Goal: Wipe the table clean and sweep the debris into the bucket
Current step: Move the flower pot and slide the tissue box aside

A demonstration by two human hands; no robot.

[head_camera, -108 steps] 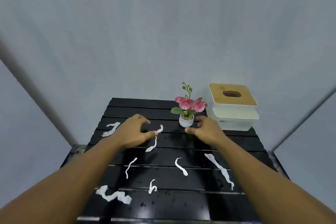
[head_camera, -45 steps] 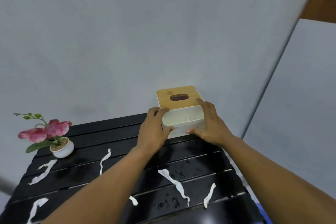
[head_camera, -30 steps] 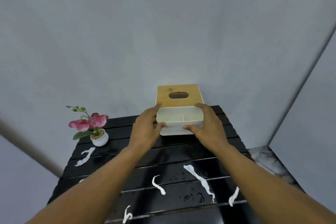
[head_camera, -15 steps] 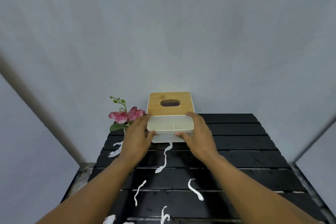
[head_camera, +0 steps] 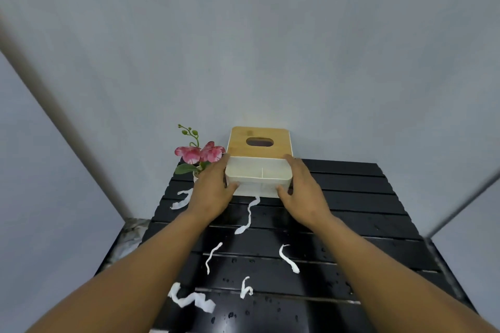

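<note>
Head view is showing the black slatted table (head_camera: 351,197) carrying everything. My left hand (head_camera: 209,193) and right hand (head_camera: 304,193) are gripping the white tissue box (head_camera: 258,173) by its sides at the far edge, just beside the potted orchid (head_camera: 189,153); its front tray is splitting into two compartments. White paper strips (head_camera: 247,215) are lying mid-table toward the near edge, among water droplets (head_camera: 232,315).

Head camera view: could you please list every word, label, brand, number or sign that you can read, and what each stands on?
There is no readable text anywhere in this view.
The tissue box, gripped by the left hand and the right hand, has a plain lid and plain walls.
The potted flower, the table and the paper scraps show no print.
</note>
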